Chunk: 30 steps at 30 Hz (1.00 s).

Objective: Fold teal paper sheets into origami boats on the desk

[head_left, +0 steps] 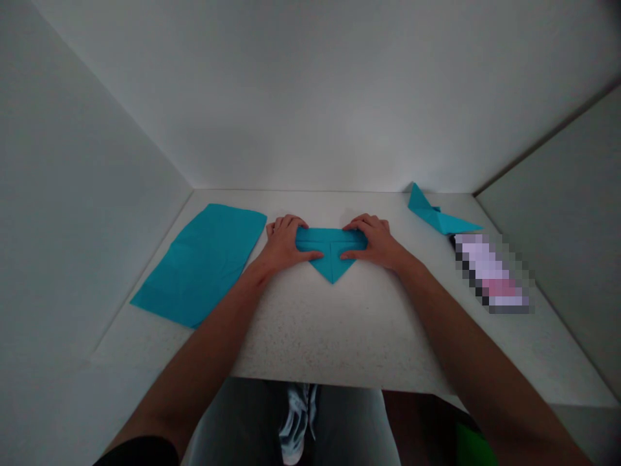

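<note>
A folded piece of blue paper (332,257) lies on the white table (330,330), its point toward me and a straight folded edge at the far side. Creases run across it and down its middle. My left hand (286,243) grips its left end, thumb on top and fingers at the far edge. At the right end, my right hand (376,239) holds it the same way, thumb resting on the paper. The undersides of the paper's ends are hidden by my hands.
A large blue sheet (198,265) lies flat on the left, beside my left forearm. At the back right stands a folded blue paper shape (439,217), with a blurred-out, phone-like object (492,272) in front of it. White walls (310,97) enclose the table's back and sides.
</note>
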Motion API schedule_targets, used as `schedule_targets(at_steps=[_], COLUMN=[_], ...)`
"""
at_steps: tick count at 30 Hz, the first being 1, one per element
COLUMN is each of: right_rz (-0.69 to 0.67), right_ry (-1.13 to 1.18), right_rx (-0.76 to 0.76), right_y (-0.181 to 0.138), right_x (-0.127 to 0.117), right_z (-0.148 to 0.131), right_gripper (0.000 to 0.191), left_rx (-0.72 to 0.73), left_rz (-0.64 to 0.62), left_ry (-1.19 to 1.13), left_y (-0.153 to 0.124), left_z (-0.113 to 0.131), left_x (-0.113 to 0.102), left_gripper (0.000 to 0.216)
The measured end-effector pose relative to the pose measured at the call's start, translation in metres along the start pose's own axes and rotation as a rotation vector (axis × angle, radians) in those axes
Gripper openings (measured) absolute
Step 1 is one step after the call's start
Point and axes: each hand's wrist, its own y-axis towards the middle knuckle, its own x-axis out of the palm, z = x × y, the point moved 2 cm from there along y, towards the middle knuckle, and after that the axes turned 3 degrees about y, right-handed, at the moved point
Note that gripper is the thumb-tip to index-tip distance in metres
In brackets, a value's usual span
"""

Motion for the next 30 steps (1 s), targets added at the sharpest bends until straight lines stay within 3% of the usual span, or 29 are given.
schedule_targets(at_steps=[6, 17, 25, 30], right_rz=[-0.001, 0.041, 0.019, 0.027], right_ry=[-0.017, -0.026, -0.033, 0.000], right_rx=[0.019, 0.005, 0.049, 0.033], right_y=[-0.0001, -0.0007, 0.0006, -0.0002], right_x=[-0.0005, 0.0019, 0.0006, 0.0019], right_z=[-0.0004, 0.0035, -0.0002, 0.0024], right_gripper=[0.085, 0.072, 0.075, 0.083], left_rx=[-0.003, -0.045, -0.036, -0.027], left_rz=[-0.026, 0.020, -0.013, -0.012], left_ry=[-0.035, 0.011, -0.060, -0.088], left_y=[0.0013, -0.0007, 0.0013, 0.0012], left_z=[-0.0006, 0.0002, -0.0002, 0.0012], left_x=[0.0002, -0.0002, -0.0006, -0.0016], left_gripper=[0.071, 0.077, 0.073, 0.082])
